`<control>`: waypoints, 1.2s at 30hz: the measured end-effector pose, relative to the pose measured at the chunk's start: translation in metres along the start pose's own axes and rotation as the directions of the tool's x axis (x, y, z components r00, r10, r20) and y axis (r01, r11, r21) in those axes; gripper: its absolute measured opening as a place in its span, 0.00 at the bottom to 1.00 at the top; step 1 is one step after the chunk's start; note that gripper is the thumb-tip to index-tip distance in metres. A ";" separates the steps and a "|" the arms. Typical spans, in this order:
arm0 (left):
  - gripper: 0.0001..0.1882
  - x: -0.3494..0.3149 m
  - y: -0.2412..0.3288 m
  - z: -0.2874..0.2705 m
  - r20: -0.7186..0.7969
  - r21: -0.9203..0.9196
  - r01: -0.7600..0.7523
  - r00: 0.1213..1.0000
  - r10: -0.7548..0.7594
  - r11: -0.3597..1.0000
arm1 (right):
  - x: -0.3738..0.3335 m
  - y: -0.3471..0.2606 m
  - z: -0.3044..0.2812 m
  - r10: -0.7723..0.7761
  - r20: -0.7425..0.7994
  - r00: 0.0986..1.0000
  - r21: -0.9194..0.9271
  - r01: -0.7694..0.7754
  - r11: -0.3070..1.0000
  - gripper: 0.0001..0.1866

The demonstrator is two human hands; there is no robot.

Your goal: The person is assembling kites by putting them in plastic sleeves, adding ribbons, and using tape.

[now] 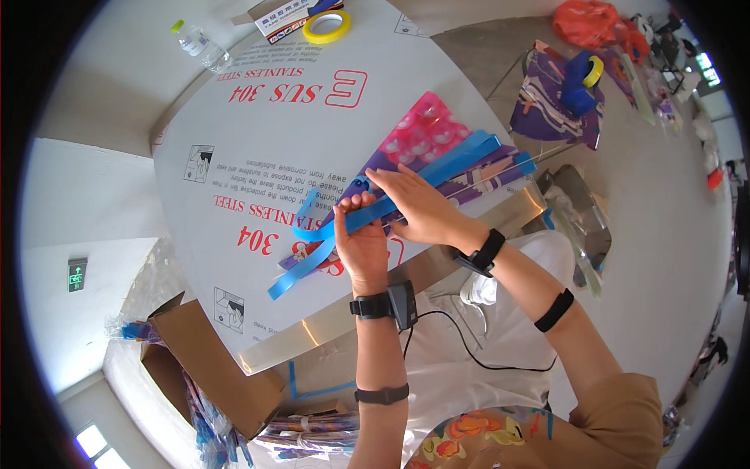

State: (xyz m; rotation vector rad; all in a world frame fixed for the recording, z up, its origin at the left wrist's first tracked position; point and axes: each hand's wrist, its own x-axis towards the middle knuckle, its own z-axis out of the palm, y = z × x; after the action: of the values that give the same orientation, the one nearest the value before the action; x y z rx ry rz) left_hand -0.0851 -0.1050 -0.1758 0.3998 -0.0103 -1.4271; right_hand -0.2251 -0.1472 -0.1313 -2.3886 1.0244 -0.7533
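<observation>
Handling the blue strips (285, 280) over pink-and-purple printed film (426, 125), at the near R edge of the white tbl (258, 117): prob. the step is gathering or aligning them. L hand (362, 238) is palm up, fingers curled tgthr round a strip; R hand (422, 206) has fingers straight, slightly parted, but can't tell if its thumb pinches anything underneath. Next move prob. calls for L hand gripping firmly, R hand smoothing w/o creasing.
</observation>
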 end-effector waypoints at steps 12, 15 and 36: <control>0.54 0.002 0.031 0.063 0.182 0.947 -0.146 0.978 -0.106 0.287 | 0.023 0.002 0.033 0.366 -0.083 0.927 0.573 -0.256 0.778 0.12; 0.49 0.010 0.030 0.067 0.249 0.956 -0.208 0.949 -0.194 0.208 | 0.032 0.007 0.022 0.426 -0.168 0.889 0.828 -0.107 0.550 0.13; 0.10 0.024 -0.018 0.063 0.128 0.983 -0.122 0.991 0.039 -0.137 | -0.009 0.103 -0.122 0.784 0.033 0.620 0.891 -0.373 0.258 0.15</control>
State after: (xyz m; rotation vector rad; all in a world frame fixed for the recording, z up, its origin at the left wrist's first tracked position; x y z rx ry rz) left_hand -0.1140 -0.1464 -0.1272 1.6688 -1.3313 -0.9750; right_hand -0.3603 -0.2269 -0.1001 -0.8260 1.2189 -1.1304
